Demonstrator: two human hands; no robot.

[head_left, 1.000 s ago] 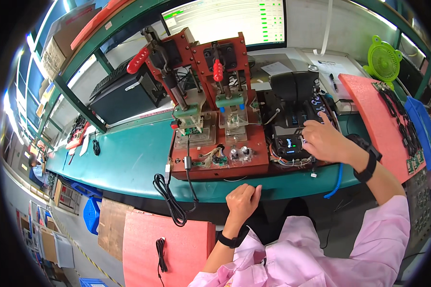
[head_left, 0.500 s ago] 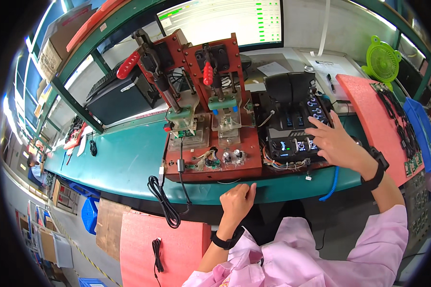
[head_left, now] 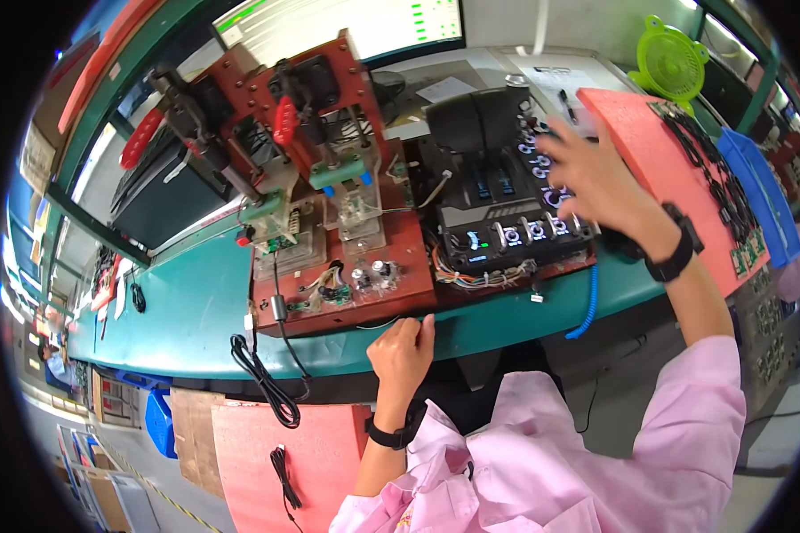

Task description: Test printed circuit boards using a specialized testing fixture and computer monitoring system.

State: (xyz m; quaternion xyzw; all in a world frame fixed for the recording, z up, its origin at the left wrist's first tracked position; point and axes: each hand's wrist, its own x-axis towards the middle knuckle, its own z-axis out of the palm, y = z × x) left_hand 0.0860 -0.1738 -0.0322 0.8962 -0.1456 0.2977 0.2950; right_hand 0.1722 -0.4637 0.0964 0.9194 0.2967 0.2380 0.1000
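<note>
My right hand (head_left: 600, 182) hovers over the right side of a black control panel (head_left: 507, 218), fingers spread and nothing held. The panel has lit knobs and switches, and a black throttle-like lever (head_left: 482, 124) stands at its back. The fingertips are close to the knobs along its right side; whether they touch cannot be told. My left hand (head_left: 402, 357) is a closed fist with its thumb up, at the table's front edge. Just beyond it stands a red test fixture (head_left: 364, 289) with two toggle clamps. Their red handles (head_left: 284, 120) are raised above green plates.
A coiled black cable (head_left: 267, 382) hangs over the front edge of the green table (head_left: 187, 293). Pink foam (head_left: 636, 147) lies at the right with cables and circuit boards, beside a blue tray (head_left: 760, 195). A green fan (head_left: 673, 62) and a monitor (head_left: 329, 31) stand behind.
My right hand has moved from over the front part of the panel to its right side, fingers spreading wider. My left fist stays by the table edge. The whole view has shifted.
</note>
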